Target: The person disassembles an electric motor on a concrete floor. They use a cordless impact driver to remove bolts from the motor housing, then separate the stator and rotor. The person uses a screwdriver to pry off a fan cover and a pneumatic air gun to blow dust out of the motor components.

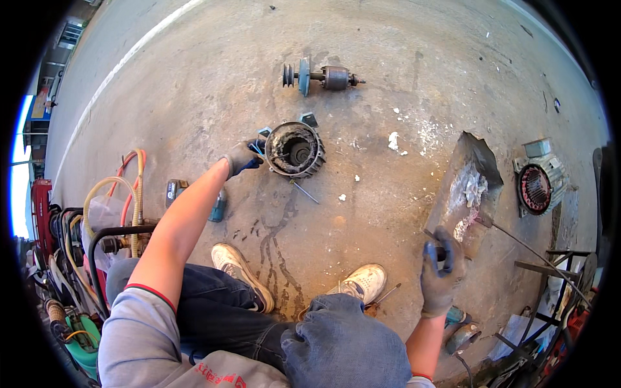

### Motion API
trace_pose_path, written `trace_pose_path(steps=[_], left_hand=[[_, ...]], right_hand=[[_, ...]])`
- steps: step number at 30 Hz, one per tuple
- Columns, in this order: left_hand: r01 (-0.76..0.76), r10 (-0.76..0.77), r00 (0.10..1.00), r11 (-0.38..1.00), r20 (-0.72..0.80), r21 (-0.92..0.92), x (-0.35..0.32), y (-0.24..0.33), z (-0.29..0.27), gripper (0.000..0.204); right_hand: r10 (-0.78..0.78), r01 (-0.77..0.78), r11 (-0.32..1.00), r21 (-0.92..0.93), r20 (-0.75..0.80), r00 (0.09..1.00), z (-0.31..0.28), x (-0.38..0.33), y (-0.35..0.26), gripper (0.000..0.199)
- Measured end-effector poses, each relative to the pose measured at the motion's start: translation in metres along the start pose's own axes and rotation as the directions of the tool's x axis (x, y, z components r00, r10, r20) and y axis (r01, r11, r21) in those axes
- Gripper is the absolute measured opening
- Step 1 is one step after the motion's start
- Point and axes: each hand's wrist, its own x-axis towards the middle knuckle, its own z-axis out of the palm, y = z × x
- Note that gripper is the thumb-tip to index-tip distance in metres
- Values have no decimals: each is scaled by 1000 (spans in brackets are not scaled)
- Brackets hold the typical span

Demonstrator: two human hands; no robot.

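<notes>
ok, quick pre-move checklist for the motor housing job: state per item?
1. Left hand gripping the motor housing rim: ok.
2. Right hand closed on a thin tool: ok; tool type cannot tell.
3. Housing sits open end up on the floor: ok.
4. Rotor lies apart from the housing: ok.
5. Both hands gloved: ok.
6. Screwdriver beside the housing within reach: ok.

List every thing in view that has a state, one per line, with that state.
motor housing: open at the top, rotor out, standing on the concrete floor.
rotor with pulley: removed, lying on its side apart from the housing.
second motor: end cover off, windings exposed.
left hand: gloved, gripping the housing's edge.
right hand: gloved, closed on a thin tool.
metal sheet: lying flat, white debris on it.
</notes>
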Motion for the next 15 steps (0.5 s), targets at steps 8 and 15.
trace_pose_path(steps=[8,15], left_hand=[[-378,69,913,512,-401,-771,35,-17,52,37],[-176,186,976,371,-113,-912,55,0,66,69]], right_hand=[[-183,146,982,120,399,899,233,79,-10,117],[-213,-115,829,547,499,840,315,103,-9,124]])
